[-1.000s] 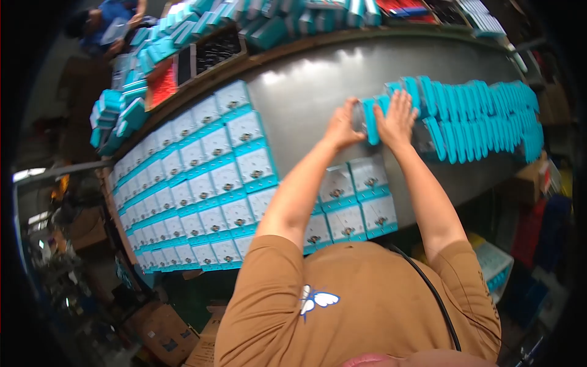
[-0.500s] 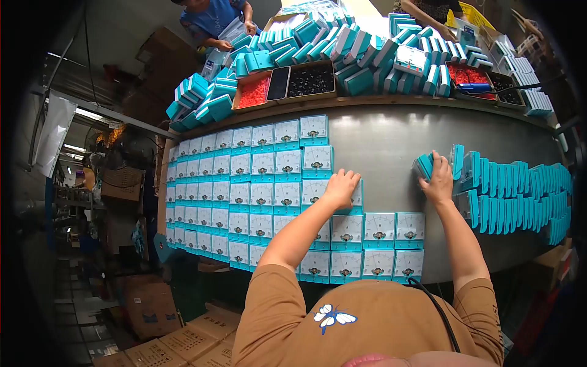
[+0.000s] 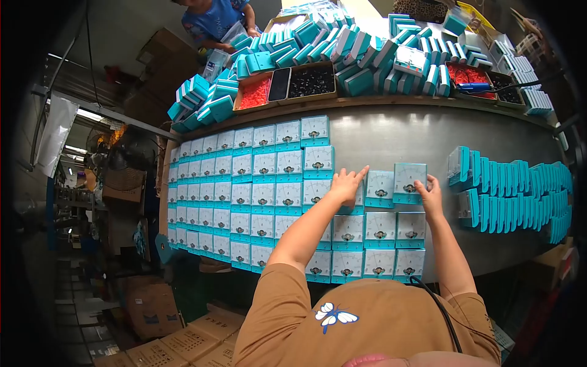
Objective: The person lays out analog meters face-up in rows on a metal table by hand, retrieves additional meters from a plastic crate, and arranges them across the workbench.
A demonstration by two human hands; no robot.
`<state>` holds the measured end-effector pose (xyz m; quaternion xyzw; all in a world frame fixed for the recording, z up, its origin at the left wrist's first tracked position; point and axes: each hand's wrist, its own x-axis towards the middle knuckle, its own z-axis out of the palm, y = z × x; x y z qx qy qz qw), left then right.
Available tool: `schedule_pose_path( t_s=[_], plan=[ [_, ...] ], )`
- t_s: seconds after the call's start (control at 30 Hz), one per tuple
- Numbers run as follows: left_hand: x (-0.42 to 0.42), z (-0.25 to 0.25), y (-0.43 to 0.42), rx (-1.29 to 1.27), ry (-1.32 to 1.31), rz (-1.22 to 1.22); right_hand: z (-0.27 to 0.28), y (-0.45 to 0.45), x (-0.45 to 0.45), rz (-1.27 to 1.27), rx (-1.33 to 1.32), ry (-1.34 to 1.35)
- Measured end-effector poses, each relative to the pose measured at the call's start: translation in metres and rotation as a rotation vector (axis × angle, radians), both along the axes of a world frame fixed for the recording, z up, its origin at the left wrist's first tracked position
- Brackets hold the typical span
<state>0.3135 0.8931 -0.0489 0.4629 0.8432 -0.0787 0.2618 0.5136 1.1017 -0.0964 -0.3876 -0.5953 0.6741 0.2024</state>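
Observation:
A panel meter [image 3: 410,177] with a white dial face and teal base is in my right hand [image 3: 431,197], thumb on its front and fingers at its right edge. Just left of it, another panel meter [image 3: 380,185] lies face up. My left hand [image 3: 346,187] rests over the end meter of the third row, its fingers stretched out and the index finger pointing toward that loose meter. The hand partly covers the meter beneath it. Below both hands, rows of face-up meters [image 3: 380,227] sit side by side.
Two rows of meters standing on edge [image 3: 501,177] fill the right of the metal table [image 3: 391,131]. Behind are piled teal meters [image 3: 361,79], a box of red parts [image 3: 254,92] and a box of black parts [image 3: 312,81]. A person in blue [image 3: 217,21] works at the far side.
My right hand has moved left from the standing meters. Two meters now show face up between my hands, one of them in my right hand. My left hand has barely shifted.

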Motion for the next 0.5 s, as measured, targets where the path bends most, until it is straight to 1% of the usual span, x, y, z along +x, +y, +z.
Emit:
schedule_pose_path(
  t_s=[0.1, 0.13, 0.2, 0.27, 0.33, 0.37, 0.4, 0.47, 0.5],
  plan=[
    [-0.001, -0.005, 0.003, 0.02, -0.035, 0.011, -0.018, 0.021, 0.02, 0.0, 0.232, -0.233],
    [-0.001, -0.006, 0.005, 0.031, -0.049, 0.021, -0.016, 0.015, 0.022, 0.027, 0.338, -0.261],
    [0.0, -0.008, 0.009, 0.049, -0.081, 0.039, -0.049, 0.008, 0.024, 0.135, 0.526, -0.415],
    [-0.004, -0.008, 0.012, 0.071, -0.117, 0.051, -0.027, -0.009, 0.027, 0.197, 1.056, -0.621],
    [-0.01, -0.008, 0.019, 0.056, -0.111, 0.015, 0.017, -0.012, 0.033, 0.244, 1.19, -0.686],
    [-0.013, -0.005, 0.029, 0.028, -0.1, 0.003, 0.031, 0.002, 0.038, 0.284, 1.022, -0.496],
    [-0.012, 0.001, 0.038, 0.101, -0.091, -0.01, 0.041, 0.026, 0.042, 0.3, 0.86, -0.305],
    [-0.008, -0.006, 0.072, 0.418, -0.188, 0.02, 0.063, 0.07, 0.052, 0.073, 1.008, -0.202],
    [-0.001, -0.007, 0.096, 0.495, -0.296, 0.058, 0.065, 0.094, 0.054, -0.078, 1.068, -0.28]
  ],
)
